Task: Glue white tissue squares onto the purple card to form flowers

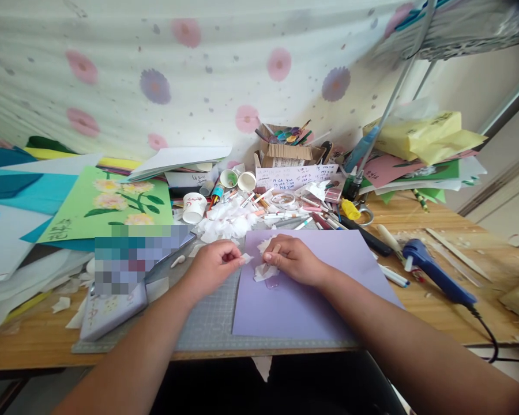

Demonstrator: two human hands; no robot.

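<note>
A small white paper scrap (246,258) is pinched by the left hand (215,265). Crumpled white tissue (264,271) is pressed onto the purple sheet (311,300) by the right hand (294,259), fingers curled around a thin stick (275,251).

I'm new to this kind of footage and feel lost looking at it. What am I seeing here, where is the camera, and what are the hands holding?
There is no machine here. The one picture comes from a camera worn on a person's head, looking forward and down, so the two bare arms reaching in from the bottom are that person's own. The left hand pinches a small piece of white tissue. The right hand holds a thin stick with crumpled white tissue paper under it. Both hands work over a lilac paper sheet lying on a grey cutting mat on a wooden table. Around them lie a blue glue gun, a heap of white tissue, paper cups, pens, and a green flower picture.
</note>
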